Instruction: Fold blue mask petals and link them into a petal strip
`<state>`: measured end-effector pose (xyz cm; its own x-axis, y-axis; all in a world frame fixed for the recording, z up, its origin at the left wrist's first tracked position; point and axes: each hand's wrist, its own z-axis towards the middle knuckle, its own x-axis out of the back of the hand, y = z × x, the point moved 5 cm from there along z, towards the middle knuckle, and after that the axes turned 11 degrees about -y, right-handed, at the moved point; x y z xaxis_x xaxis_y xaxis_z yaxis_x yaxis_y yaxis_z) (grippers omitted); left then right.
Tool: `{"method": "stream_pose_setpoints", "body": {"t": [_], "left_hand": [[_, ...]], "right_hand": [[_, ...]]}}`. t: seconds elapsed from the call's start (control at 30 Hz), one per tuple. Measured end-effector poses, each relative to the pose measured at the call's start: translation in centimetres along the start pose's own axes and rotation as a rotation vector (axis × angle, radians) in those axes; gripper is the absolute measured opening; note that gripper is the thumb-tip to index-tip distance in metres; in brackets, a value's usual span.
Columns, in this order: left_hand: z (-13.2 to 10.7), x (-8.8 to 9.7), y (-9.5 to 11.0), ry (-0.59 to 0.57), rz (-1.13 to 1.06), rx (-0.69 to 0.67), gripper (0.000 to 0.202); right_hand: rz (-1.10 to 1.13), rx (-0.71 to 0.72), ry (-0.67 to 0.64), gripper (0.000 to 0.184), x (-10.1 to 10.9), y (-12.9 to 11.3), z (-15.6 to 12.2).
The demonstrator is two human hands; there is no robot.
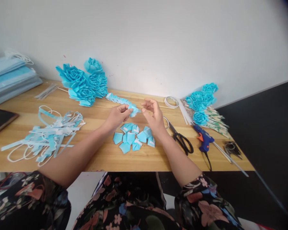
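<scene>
My left hand [120,114] is closed, its thumb and forefinger pinching a small light-blue folded petal [134,111]. Just right of that petal is my right hand [153,113], its fingers curled but apart and its thumb close to the petal's edge; whether they touch I cannot tell. Behind the left hand, a row of overlapping folded blue pieces [116,99] stretches over the table. Below both hands, several loose blue petals [131,138], some with white strips on them, lie in a cluster.
Cut straps and ear loops [54,134] are heaped at left, near a phone [2,119] and stacked mask sheets [12,78]. Blue fabric roses [84,81] stand behind. Rightward are scissors [181,139], a glue gun [204,139], a tape roll [171,102] and smaller roses [201,97].
</scene>
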<state>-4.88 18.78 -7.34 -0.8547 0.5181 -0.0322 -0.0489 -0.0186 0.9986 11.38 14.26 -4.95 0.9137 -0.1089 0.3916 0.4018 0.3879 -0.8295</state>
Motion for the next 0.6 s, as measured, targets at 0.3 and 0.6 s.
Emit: {"method": "stream_pose_setpoints", "body": {"t": [0.3, 0.6], "left_hand": [[-0.1, -0.4, 0.0, -0.026, -0.026, -0.016, 0.028], [-0.2, -0.7, 0.3, -0.022, 0.018, -0.036, 0.028]], "right_hand": [[0.487, -0.297, -0.238, 0.053, -2.3, 1.9, -0.1], [0.546, -0.308, -0.246, 0.057, -2.7, 1.6, -0.2]]}}
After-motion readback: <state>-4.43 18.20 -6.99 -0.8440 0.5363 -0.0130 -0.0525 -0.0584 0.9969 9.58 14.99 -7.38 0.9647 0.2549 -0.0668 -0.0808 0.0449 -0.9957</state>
